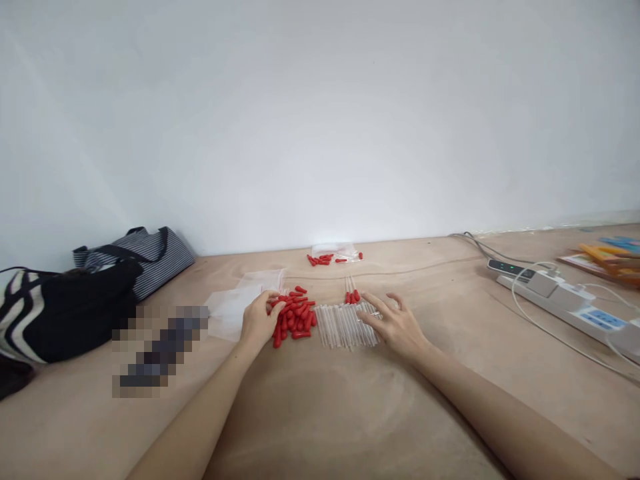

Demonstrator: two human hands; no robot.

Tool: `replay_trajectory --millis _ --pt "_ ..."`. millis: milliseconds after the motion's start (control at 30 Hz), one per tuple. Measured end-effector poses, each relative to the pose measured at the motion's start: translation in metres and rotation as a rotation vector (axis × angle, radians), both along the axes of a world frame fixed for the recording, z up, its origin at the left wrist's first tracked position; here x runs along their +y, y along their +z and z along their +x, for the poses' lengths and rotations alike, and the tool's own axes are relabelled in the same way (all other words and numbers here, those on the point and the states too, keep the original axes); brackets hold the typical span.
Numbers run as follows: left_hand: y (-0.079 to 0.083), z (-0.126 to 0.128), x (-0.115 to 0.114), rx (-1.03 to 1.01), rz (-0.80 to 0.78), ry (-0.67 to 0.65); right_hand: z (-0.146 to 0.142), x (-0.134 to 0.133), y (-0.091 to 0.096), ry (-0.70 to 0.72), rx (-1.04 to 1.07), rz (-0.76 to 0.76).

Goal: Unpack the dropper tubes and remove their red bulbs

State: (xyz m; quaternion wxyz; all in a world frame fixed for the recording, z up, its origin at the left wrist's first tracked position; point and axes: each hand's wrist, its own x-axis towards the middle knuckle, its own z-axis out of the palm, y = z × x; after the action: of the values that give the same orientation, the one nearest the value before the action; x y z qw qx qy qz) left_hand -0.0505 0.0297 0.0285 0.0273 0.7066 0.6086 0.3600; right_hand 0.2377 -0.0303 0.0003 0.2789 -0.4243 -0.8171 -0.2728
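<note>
A pile of red rubber dropper bulbs (299,319) lies on the table in front of me. At its left edge is my left hand (261,319), thumb and forefinger curled in around a red bulb; part of the grip is hidden. Right of the pile, a row of clear thin glass tubes (345,327) lies side by side. Over the right end of that row my right hand (397,327) is spread, fingers apart and holding nothing. Just behind the row are several assembled droppers (352,295), red bulbs toward me and tubes pointing away.
Clear plastic bags (227,310) lie left of the pile. Near the wall, more red bulbs (320,260) sit by another bag (333,251). Black and striped bags (150,260) stand at left. A power strip (565,300) with cables and orange items (610,260) are at right.
</note>
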Motion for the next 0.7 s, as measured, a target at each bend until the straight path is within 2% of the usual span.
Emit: replay_trajectory --millis 100,233,367,500,633,700 --pt "-0.002 -0.004 0.003 0.006 0.008 0.015 0.002 0.004 -0.005 -0.025 0.057 -0.047" --pt "-0.003 0.002 0.002 0.042 0.055 0.019 0.0 0.01 -0.011 -0.084 0.141 -0.15" --pt "-0.004 0.014 0.001 0.17 0.114 0.041 -0.007 0.011 -0.01 -0.17 0.173 -0.19" --pt "-0.004 0.019 0.001 0.194 0.115 0.066 -0.012 0.012 -0.008 -0.193 0.232 -0.217" --pt "-0.003 0.025 -0.006 0.207 0.283 0.08 -0.017 0.013 -0.012 -0.173 0.266 -0.264" --pt "-0.004 0.033 -0.015 0.22 0.37 -0.005 -0.019 0.014 -0.014 -0.156 0.273 -0.284"
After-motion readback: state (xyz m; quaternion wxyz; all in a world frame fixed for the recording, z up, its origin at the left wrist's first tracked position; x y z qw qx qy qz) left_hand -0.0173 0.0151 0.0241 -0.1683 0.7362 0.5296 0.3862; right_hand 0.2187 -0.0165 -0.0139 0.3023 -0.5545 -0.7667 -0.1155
